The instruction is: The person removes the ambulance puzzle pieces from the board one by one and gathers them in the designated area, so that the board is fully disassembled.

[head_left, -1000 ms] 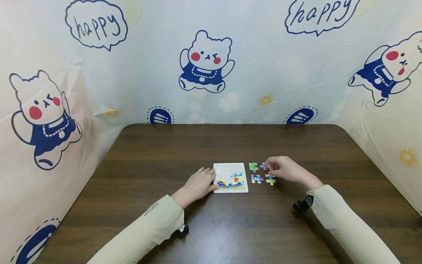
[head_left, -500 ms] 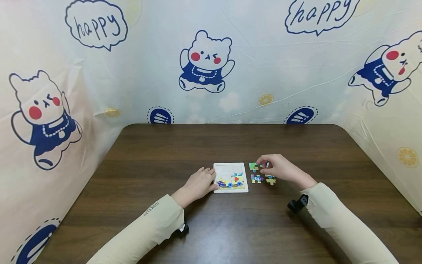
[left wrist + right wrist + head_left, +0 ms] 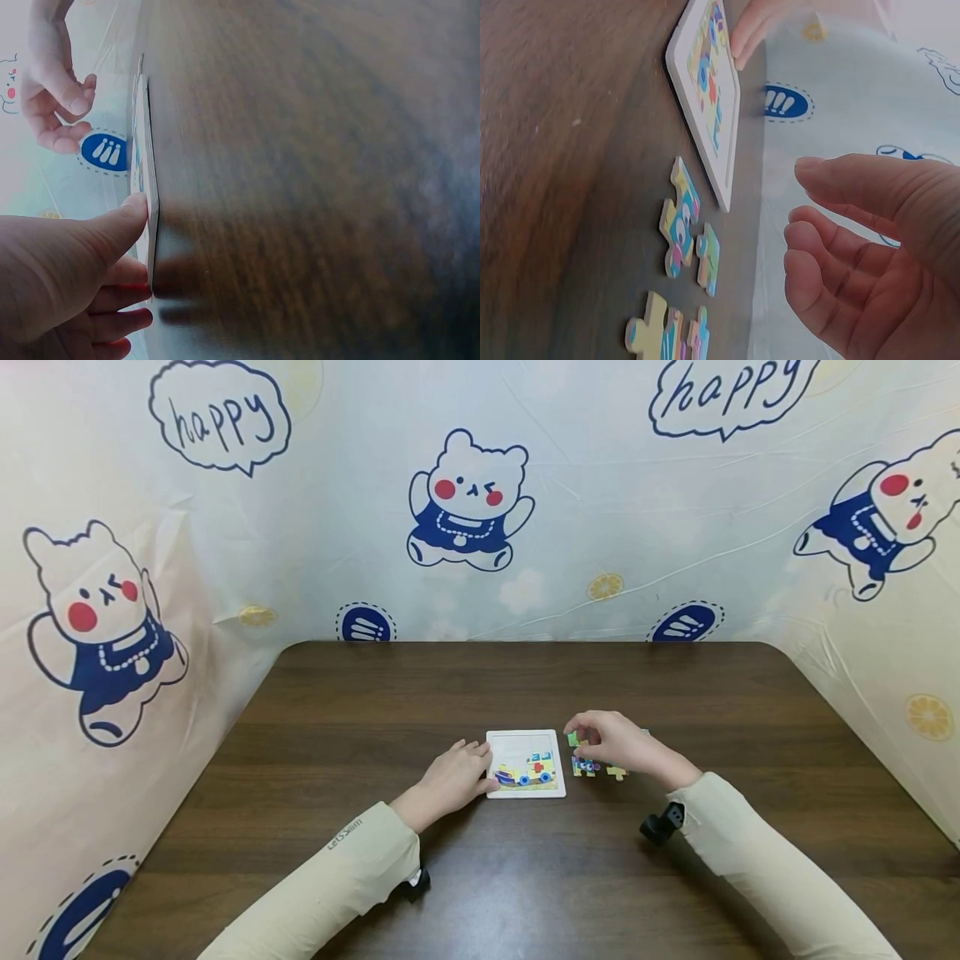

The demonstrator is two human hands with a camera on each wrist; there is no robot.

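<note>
- Setting: a pale printed backdrop sheet (image 3: 337, 527) stands at the far, left and right sides of a brown wood-grain table (image 3: 480, 877).
- White, square, shallow puzzle tray (image 3: 517, 747): lies flat near mid-table. A yellow-and-blue vehicle picture section (image 3: 523, 779) fills its near part; the far part is bare.
- Thin, multicoloured loose jigsaw pieces (image 3: 680, 225): just right of the tray, picture side up, apparently for easy comparison.
- Left hand (image 3: 452, 779): relaxed fingers rest against the tray's left edge, thumb at the near-left corner, probably to prevent sliding.
- Right hand (image 3: 618, 742): above the pieces, thumb and fingers apart, nothing between; the spread suits pinching thin parts.
- Beige sleeves (image 3: 780, 860): cover both forearms.
</note>
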